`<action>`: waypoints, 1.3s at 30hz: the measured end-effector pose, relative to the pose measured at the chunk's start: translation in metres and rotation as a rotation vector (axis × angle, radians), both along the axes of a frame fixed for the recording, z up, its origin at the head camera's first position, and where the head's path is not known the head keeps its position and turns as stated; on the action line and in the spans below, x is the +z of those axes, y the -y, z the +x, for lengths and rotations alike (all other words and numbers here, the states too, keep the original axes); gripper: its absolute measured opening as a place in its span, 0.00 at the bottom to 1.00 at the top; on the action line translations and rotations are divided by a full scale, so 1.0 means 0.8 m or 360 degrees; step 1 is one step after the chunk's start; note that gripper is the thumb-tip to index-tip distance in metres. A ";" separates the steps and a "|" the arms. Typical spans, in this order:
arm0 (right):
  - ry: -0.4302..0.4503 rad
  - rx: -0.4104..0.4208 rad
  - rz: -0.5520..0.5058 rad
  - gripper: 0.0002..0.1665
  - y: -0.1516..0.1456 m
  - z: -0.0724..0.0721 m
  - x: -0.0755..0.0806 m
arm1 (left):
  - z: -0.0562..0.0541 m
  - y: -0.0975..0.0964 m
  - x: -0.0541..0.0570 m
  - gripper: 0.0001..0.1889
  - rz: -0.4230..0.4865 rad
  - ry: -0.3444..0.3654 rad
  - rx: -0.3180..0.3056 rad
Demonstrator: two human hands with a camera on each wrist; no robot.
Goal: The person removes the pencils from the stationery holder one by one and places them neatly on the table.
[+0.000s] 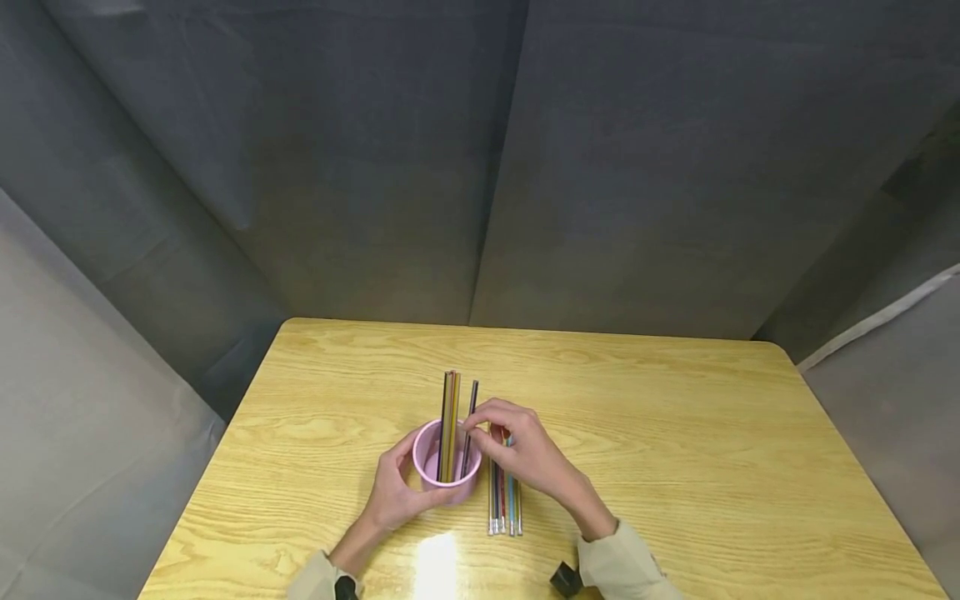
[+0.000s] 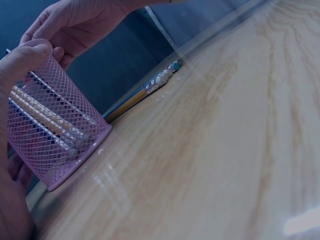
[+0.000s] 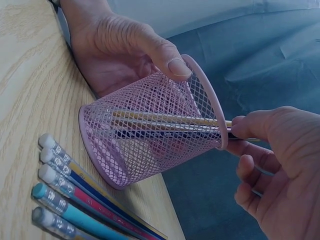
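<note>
A pink mesh pencil cup (image 1: 457,493) stands on the table with several pencils (image 1: 450,408) upright inside it. My left hand (image 1: 397,490) grips the cup round its side, thumb near the rim in the right wrist view. At the cup's right side my right hand (image 1: 521,442) pinches a dark pencil (image 1: 474,396) between thumb and fingers, its lower end inside the cup. Beside the cup, partly under the right hand, lies a row of several pencils (image 1: 504,508) in yellow, dark blue, red and light blue, their eraser ends (image 3: 47,172) toward me.
The wood-grain table (image 1: 675,433) extends well to both sides of the cup. Grey cloth curtains (image 1: 375,167) hang behind it and at both sides. A small black object (image 1: 566,580) is by the right sleeve, and glare brightens the table's near edge.
</note>
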State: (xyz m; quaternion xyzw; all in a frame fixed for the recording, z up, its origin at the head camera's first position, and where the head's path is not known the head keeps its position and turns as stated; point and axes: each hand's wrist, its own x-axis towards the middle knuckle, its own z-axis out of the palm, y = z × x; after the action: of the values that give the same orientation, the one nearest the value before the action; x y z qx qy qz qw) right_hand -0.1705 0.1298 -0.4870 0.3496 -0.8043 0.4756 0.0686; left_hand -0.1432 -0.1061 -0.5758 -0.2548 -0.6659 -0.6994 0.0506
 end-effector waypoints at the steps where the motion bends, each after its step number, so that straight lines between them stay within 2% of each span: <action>1: 0.0000 0.0005 0.0001 0.11 0.000 0.000 0.000 | 0.000 0.000 0.000 0.49 0.0000 0.0002 0.0001; 19: -0.0014 0.0012 0.0025 0.09 -0.003 0.002 0.010 | -0.002 0.000 -0.002 0.49 0.0005 -0.0020 -0.0006; 39: -0.0057 -0.0037 -0.0035 0.08 -0.007 0.003 0.019 | -0.001 -0.001 0.002 0.45 0.0019 -0.0028 0.0017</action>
State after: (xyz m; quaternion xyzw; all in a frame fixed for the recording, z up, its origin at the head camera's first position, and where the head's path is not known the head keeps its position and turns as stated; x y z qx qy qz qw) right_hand -0.1684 0.1357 -0.4716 0.3478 -0.8017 0.4772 0.0925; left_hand -0.1437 -0.1051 -0.5744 -0.2569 -0.6626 -0.7008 0.0617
